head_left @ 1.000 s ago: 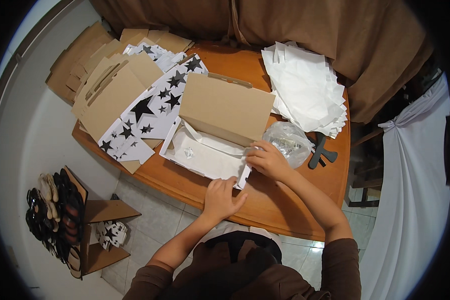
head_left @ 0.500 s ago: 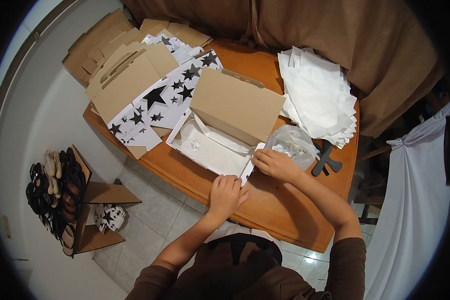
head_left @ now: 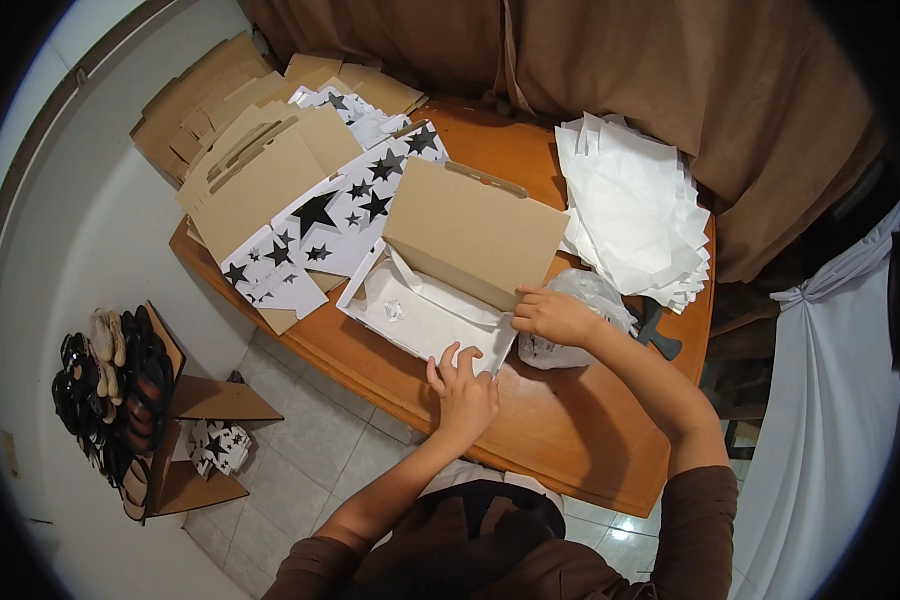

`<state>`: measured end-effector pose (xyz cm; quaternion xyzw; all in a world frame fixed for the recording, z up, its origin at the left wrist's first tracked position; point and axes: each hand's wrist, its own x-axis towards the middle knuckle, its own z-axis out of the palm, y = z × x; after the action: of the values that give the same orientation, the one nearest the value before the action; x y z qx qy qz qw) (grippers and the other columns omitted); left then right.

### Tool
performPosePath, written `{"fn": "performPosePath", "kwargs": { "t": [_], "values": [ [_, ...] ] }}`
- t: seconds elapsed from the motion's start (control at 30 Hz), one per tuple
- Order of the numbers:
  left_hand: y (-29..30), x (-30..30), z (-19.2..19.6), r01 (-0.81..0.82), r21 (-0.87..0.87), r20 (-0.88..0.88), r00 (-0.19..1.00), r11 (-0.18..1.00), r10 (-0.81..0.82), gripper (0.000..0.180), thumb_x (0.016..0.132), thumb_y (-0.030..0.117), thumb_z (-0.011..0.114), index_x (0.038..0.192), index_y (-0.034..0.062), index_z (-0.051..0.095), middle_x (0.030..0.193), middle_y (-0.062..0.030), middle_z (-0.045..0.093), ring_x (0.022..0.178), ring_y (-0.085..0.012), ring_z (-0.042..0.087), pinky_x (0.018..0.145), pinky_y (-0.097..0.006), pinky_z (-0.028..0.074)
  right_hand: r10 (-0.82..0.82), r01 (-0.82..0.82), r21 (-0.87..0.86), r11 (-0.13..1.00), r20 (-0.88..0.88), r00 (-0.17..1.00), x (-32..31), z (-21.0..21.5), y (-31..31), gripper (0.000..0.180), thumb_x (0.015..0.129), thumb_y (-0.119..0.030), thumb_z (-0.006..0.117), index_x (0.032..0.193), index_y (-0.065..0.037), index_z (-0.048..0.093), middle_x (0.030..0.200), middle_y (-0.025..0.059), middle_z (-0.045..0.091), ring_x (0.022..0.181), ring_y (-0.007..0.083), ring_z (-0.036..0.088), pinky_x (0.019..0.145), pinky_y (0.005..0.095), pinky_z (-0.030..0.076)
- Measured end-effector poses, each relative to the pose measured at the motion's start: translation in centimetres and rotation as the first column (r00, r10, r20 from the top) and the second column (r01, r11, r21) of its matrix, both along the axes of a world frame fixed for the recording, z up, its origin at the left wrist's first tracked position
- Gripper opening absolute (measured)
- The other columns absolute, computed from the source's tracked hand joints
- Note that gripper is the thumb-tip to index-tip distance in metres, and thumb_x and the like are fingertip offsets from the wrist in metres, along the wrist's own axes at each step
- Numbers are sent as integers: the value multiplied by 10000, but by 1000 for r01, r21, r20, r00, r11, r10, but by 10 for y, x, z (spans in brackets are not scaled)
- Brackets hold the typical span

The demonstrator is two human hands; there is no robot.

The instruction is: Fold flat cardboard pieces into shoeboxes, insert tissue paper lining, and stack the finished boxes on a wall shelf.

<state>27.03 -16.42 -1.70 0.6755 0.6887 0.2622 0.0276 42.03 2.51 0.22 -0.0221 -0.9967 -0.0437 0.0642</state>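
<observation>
An open cardboard box (head_left: pixel 475 228), brown inside and white outside, sits on the table before me with its lid raised at the back. White paper lines its bottom, and a small clear-and-white packet (head_left: pixel 394 310) lies on it toward the left. My left hand (head_left: pixel 467 400) is at the front right corner, its fingers bent and spread over the front wall. At the right end, my right hand (head_left: pixel 562 318) has its fingers closed at the side wall, near the lid's lower corner; its fingertips partly hide that edge. Beside it lies a crumpled clear plastic bag (head_left: pixel 555 352).
Flat star-printed cardboard blanks (head_left: pixel 315 212) are stacked at the left of the wooden table (head_left: pixel 580 420). A pile of white paper sheets (head_left: pixel 630 200) lies at the back right, with a black-handled object (head_left: pixel 658 330) below it. Shoes hang on a rack (head_left: pixel 220 400) at left.
My left fingers have lifted and spread at the front right corner. The right hand has stayed at the box's right end, where the white side edge has moved inward. The plastic bag sits lower.
</observation>
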Motion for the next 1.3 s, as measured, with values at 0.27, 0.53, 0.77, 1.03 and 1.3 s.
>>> {"fn": "performPosePath", "kwargs": {
  "t": [0.27,0.53,0.77,1.03,1.3],
  "values": [
    [8,-4,2,56,-83,80,996,995,-49,148,716,152,658,700,5,671,1141,-110,452,1232,-344,302,1017,-578,163,-16,13,40,999,93,995,-7,-6,-2,46,833,-88,495,876,-103,499,849,37,551,932,227,599,1047,336,387],
    [11,-20,5,169,-22,-23,985,985,-170,182,743,210,670,714,30,672,1152,-127,482,1231,-363,328,1014,-567,178,-175,181,-31,983,130,976,-9,2,-16,97,826,-93,511,915,-86,547,931,57,576,1017,239,581,1025,329,398],
    [17,-114,31,359,92,-28,933,929,-358,247,796,236,653,964,57,629,1131,-125,532,1145,-318,459,998,-503,300,-466,431,-204,879,-179,867,-25,16,-70,333,709,-46,621,1042,-47,627,1072,100,601,1067,271,555,938,350,450],
    [60,-211,22,521,-19,-20,853,853,-521,214,807,199,644,961,51,630,1064,-106,564,1059,-302,508,951,-457,358,-671,489,-763,424,98,735,-120,-9,-99,315,910,-232,510,1079,8,621,973,202,638,941,366,601,851,425,473],
    [92,-231,2,707,-46,55,707,705,-705,215,839,213,611,974,47,628,1053,-110,571,1031,-307,519,934,-440,384,-503,467,-884,-23,413,759,-169,-12,-82,355,909,-260,549,1178,-30,579,1045,184,653,945,280,620,860,353,465]
  ]
}}
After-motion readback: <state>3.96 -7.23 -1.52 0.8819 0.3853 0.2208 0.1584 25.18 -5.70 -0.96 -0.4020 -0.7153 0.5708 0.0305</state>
